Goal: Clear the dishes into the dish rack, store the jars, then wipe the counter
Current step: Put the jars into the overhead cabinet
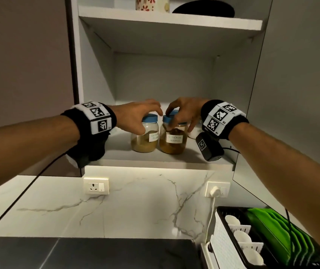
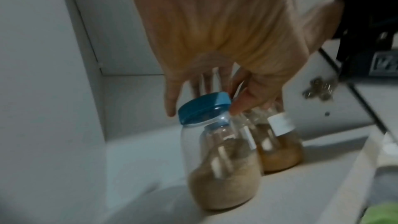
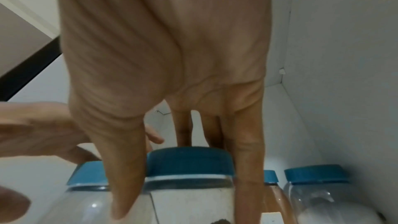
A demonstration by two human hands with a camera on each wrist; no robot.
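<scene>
Head view: both hands reach into the cupboard. The left hand (image 1: 137, 115) arches over the pale-spice jar (image 1: 145, 135), thumb on the glass; the right hand (image 1: 184, 113) clasps the lid of the masala jar (image 1: 173, 139), just right of the first. Below the right forearm, the rack (image 1: 223, 241) holds cups and green plates, so the dishes look done.

Left wrist: the fingers (image 2: 172, 98) are spread around the blue lid (image 2: 204, 106), barely touching, so the hold looks loose.

Right wrist: thumb and fingers (image 3: 249, 151) straddle the lid (image 3: 189, 161); two more jars stand right of them. Storing seems nearly finished; wiping remains.
</scene>
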